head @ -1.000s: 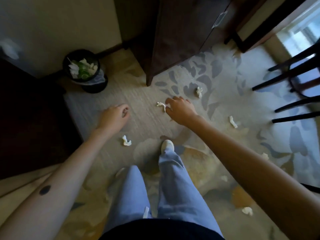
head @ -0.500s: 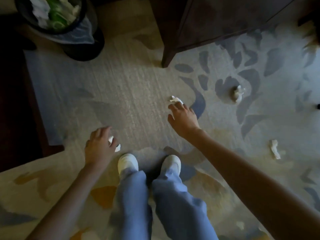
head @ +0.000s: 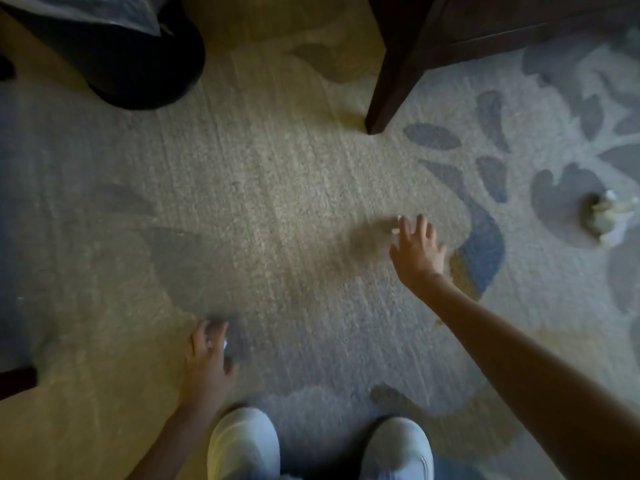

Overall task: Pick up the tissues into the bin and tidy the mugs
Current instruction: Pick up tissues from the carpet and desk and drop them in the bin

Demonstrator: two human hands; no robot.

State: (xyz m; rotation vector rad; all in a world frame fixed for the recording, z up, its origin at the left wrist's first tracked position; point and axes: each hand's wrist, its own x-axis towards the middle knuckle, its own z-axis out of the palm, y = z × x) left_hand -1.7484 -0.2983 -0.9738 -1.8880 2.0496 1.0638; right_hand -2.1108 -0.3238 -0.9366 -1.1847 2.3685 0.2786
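Observation:
My left hand (head: 207, 362) is curled low over the carpet just ahead of my left shoe, and a small white scrap of tissue (head: 225, 344) shows at its fingers. My right hand (head: 419, 251) reaches forward at centre right. A white tissue (head: 396, 227) is pinched between its thumb and forefinger, mostly hidden and blurred. Another crumpled tissue (head: 604, 216) lies on the carpet at the far right. Only the dark base of the black bin (head: 138, 71) and its plastic liner show at the top left. No mugs are in view.
The foot of a dark wooden cabinet leg (head: 379, 116) stands on the patterned carpet (head: 277, 188), ahead and between my hands. My two white shoes (head: 242, 445) are at the bottom edge. A dark furniture edge (head: 14, 379) shows at the left.
The view has dropped closer to the floor. Both hands have closed down on their tissues, so less white shows at each. The bin has slid mostly out of frame at the top left.

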